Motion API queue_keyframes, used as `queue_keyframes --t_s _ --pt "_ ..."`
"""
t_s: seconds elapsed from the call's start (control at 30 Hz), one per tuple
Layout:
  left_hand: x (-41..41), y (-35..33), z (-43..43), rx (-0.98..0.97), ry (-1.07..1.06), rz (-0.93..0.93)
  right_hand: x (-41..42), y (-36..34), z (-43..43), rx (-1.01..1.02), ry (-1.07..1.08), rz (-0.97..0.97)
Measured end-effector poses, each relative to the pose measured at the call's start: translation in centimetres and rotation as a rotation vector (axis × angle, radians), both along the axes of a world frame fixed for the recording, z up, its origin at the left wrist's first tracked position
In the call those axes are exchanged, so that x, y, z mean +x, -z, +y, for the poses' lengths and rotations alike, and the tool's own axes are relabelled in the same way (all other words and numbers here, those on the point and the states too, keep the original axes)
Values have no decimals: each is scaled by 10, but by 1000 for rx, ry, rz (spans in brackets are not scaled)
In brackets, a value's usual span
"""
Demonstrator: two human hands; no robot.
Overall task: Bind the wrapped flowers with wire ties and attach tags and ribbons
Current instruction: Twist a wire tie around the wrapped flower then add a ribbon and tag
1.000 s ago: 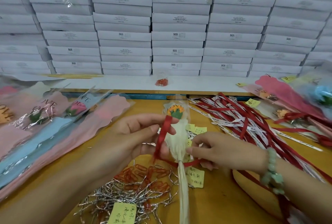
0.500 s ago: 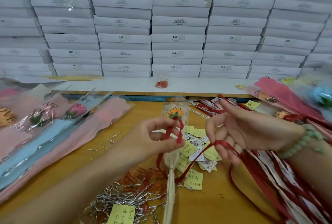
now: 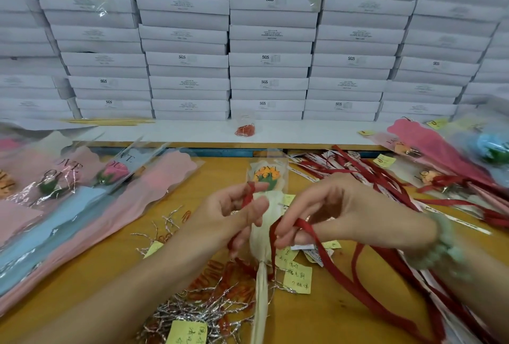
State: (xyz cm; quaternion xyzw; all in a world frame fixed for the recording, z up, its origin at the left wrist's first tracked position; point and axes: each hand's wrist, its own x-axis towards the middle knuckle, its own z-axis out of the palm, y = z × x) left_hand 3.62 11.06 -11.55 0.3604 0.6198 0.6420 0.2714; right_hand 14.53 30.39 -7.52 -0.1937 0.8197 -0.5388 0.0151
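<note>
Ribbon step in hand. Wrapped flower [image 3: 261, 236] is between both hands, over the table [image 3: 311, 321]. Ribbon [image 3: 272, 247] end is pinched by left hand [image 3: 237, 214]; its long strand is hooked in the curled fingers of right hand [image 3: 344, 214]. Next, probably: strand looped round the neck, knotted snug.

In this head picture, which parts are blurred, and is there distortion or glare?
Head view: motion blur smears the bead bracelet and the bouquets at the right edge; the wide lens bows the stacked white boxes; cellophane sleeves at the left show small glints; light is even, shadows faint.
</note>
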Motion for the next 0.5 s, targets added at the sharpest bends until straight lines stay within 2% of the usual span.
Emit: queue_keyframes --t_s 0.07,0.2,0.3,0.37,0.43,0.5 --pt "1 1 0 -56 24 45 -1 3 -11 44 91 63" --pt "0 -2 -3 -112 196 166 0 12 -26 -43 237 181" --pt "-3 -3 -5 -117 263 160 1 11 -30 -137 278 161" --pt "-2 -1 -3 -198 214 228 0 9 -32 -197 318 126" --pt "2 1 -1 -252 172 349 0 9 -33 -168 346 145" --pt "12 -2 1 -216 167 309 2 8 -36 -118 340 164"
